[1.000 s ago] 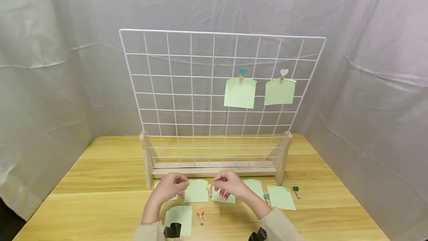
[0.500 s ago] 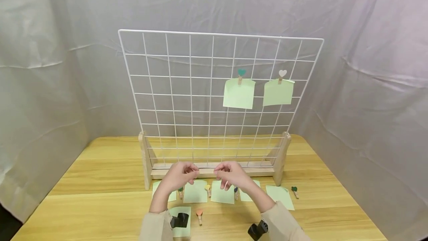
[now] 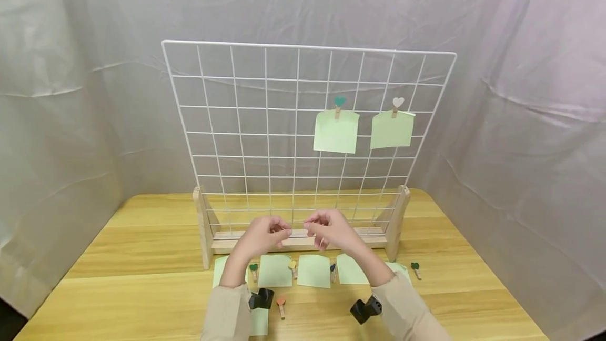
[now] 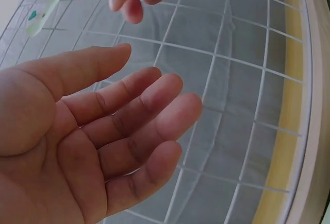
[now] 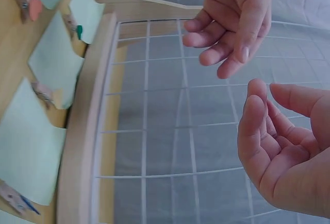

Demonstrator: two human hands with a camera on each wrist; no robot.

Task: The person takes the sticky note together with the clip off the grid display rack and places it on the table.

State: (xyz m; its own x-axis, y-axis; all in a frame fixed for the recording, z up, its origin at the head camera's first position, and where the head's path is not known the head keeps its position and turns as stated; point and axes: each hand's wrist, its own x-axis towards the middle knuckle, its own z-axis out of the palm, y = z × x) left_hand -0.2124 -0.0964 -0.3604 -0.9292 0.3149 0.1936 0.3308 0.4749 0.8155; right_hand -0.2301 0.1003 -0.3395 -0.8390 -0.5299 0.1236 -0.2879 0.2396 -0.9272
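Note:
In the head view my left hand (image 3: 262, 236) and right hand (image 3: 335, 231) hover face to face before the lower part of the white wire grid (image 3: 280, 133). The left wrist view shows the left palm (image 4: 77, 167) with relaxed, bent fingers and nothing in them. On the right hand (image 5: 283, 152), thumb and forefinger have a small gap between them, holding nothing. A teal heart clip (image 3: 339, 102) and a white heart clip (image 3: 397, 102) pin one green paper note (image 3: 336, 133) and another green note (image 3: 392, 131) to the grid's upper right.
Several green notes (image 3: 314, 271) lie on the wooden table (image 3: 142, 299), with heart clips between them: green (image 3: 254, 270), yellow (image 3: 293, 268), blue (image 3: 333, 271). An orange clip (image 3: 281, 307) lies nearer, a dark green clip (image 3: 415, 269) far right. A wooden stand (image 3: 205, 228) supports the grid.
Both hands have risen and moved forward, from over the notes to before the grid's base, and their fingertips are closer together. The pinned notes stay in place on the grid.

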